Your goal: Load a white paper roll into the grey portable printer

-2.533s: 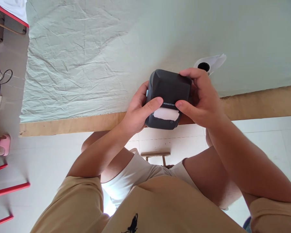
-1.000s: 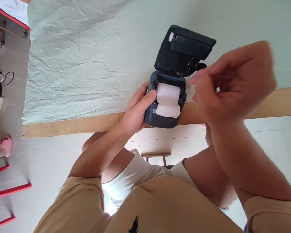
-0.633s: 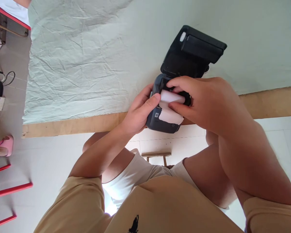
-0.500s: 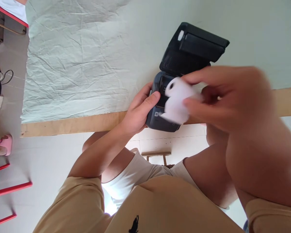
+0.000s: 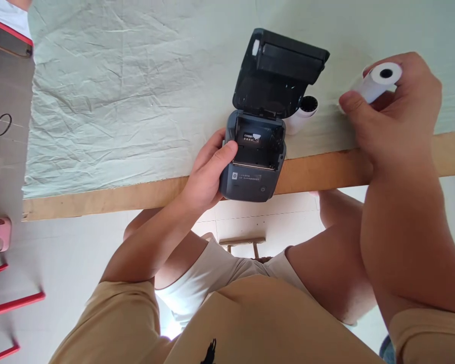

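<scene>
My left hand [image 5: 212, 169] grips the left side of a dark portable label printer [image 5: 250, 177], its thumb on the rim of the paper bay. The printer's lid [image 5: 275, 76] stands swung up, and the bay [image 5: 256, 151] inside holds no roll. Over to the right, my right hand [image 5: 394, 111] has its fingers wrapped round a white paper roll [image 5: 369, 86], whose end with a dark core hole faces up toward me. Another white roll with a black end [image 5: 303, 116] is beside the printer, partly hidden behind the lid.
A wrinkled pale green cloth [image 5: 117, 101] covers the table, and its wooden front edge [image 5: 98, 201] shows. Below it are my legs and a small wooden stool [image 5: 242, 242]. Red metal bars [image 5: 15, 305] and a pink slipper [image 5: 0, 232] are at the left.
My right hand has moved right, away from the printer, carrying the white paper roll. The bay and the second roll beside the printer are now uncovered. My left hand keeps its hold.
</scene>
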`<state>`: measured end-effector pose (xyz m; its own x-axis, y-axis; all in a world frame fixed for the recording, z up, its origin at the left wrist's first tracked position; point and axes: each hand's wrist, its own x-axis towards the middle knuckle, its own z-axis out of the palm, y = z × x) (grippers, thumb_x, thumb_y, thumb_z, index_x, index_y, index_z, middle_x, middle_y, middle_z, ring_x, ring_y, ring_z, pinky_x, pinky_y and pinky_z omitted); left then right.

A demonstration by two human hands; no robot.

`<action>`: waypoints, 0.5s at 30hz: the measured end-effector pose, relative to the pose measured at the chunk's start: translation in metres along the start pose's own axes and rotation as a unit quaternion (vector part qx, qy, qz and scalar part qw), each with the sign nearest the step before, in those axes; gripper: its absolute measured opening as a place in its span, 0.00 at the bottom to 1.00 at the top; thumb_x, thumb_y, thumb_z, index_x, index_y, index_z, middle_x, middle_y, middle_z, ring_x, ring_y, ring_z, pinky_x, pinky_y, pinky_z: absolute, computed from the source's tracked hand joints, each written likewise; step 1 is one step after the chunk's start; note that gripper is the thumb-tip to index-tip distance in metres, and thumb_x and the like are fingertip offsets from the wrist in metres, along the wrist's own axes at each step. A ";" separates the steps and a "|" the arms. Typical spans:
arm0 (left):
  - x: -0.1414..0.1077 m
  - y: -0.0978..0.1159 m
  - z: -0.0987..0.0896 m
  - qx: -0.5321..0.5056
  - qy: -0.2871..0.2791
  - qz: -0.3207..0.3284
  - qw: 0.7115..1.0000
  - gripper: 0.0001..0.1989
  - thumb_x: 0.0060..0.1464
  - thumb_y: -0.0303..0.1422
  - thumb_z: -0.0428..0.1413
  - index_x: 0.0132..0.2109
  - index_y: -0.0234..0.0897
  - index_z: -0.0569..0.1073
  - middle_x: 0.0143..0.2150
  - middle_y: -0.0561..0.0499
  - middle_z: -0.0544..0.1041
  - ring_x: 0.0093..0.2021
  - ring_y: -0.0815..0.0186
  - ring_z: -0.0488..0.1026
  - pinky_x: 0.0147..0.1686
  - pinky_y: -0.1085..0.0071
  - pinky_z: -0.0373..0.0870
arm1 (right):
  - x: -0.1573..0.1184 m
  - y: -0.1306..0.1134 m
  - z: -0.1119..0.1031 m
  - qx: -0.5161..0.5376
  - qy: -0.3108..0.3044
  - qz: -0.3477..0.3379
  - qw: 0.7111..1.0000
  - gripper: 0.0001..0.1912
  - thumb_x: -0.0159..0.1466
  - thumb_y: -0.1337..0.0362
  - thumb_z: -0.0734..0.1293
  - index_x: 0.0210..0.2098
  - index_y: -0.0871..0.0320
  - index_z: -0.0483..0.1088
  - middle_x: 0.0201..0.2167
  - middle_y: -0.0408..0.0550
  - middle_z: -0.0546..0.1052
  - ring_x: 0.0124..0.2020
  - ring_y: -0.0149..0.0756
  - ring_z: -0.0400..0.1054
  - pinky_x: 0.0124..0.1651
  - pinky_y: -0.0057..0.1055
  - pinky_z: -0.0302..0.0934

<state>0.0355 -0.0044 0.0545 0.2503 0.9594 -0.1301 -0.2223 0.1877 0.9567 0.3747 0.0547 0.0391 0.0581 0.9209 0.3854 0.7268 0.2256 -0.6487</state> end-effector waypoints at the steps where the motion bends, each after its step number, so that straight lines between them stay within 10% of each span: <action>1: 0.000 0.000 0.000 -0.004 0.000 0.000 1.000 0.28 0.74 0.63 0.63 0.60 0.46 0.83 0.42 0.50 0.90 0.38 0.54 0.92 0.25 0.64 0.80 | 0.000 -0.002 -0.003 -0.030 -0.008 -0.002 1.000 0.18 0.73 0.60 0.78 0.61 0.37 0.78 0.59 0.47 0.84 0.59 0.57 0.86 0.60 0.67 0.86; 6: 0.000 0.000 0.000 -0.026 -0.002 0.002 1.000 0.23 0.73 0.59 0.66 0.56 0.45 0.84 0.38 0.52 0.88 0.30 0.59 0.87 0.21 0.66 0.75 | -0.006 -0.019 -0.010 -0.071 0.019 -0.029 0.997 0.39 0.66 0.63 0.83 0.73 0.35 0.74 0.65 0.49 0.85 0.68 0.65 0.83 0.73 0.73 0.78; 10: -0.001 0.000 0.000 -0.031 -0.008 -0.001 0.999 0.23 0.72 0.59 0.68 0.55 0.45 0.83 0.44 0.50 0.91 0.36 0.56 0.91 0.28 0.63 0.84 | -0.019 -0.049 0.005 -0.046 0.059 -0.140 0.987 0.28 0.75 0.57 0.76 0.72 0.39 0.74 0.65 0.53 0.82 0.68 0.64 0.81 0.73 0.67 0.77; 15: -0.002 0.001 -0.001 -0.018 -0.007 -0.009 1.000 0.29 0.72 0.64 0.66 0.60 0.46 0.82 0.46 0.49 0.92 0.40 0.53 0.93 0.28 0.62 0.82 | -0.024 -0.057 0.040 -0.025 -0.036 -0.096 0.994 0.33 0.70 0.59 0.76 0.72 0.41 0.69 0.63 0.54 0.85 0.58 0.58 0.85 0.62 0.62 0.83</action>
<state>0.0341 -0.0057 0.0550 0.2687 0.9524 -0.1438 -0.2517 0.2135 0.9440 0.3045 0.0322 0.0400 -0.1336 0.8828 0.4504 0.7526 0.3861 -0.5335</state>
